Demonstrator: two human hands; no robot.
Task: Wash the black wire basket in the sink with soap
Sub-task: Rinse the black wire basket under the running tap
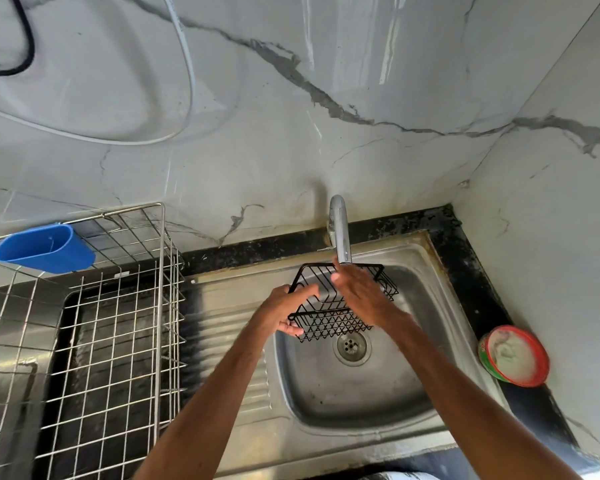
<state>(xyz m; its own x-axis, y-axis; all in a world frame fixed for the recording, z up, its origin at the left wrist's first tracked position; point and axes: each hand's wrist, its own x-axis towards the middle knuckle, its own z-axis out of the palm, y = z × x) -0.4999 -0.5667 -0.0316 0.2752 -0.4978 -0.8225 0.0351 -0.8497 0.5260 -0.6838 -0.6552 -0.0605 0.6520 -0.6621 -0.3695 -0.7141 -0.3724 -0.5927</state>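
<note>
Both grips on basket (329, 327) under tap (340, 233): left grip (284, 311) clamped on rim, right grip (359, 294) apart, flat on wires; no suds visible, soaping likely pending.

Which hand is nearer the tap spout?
Right. The right hand lies below the tap spout, over the black wire basket; the left hand grips the basket's left side, farther off.

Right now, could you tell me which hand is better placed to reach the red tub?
Probably the right hand: the red tub sits on its side, and the left hand grips the black wire basket.
</note>
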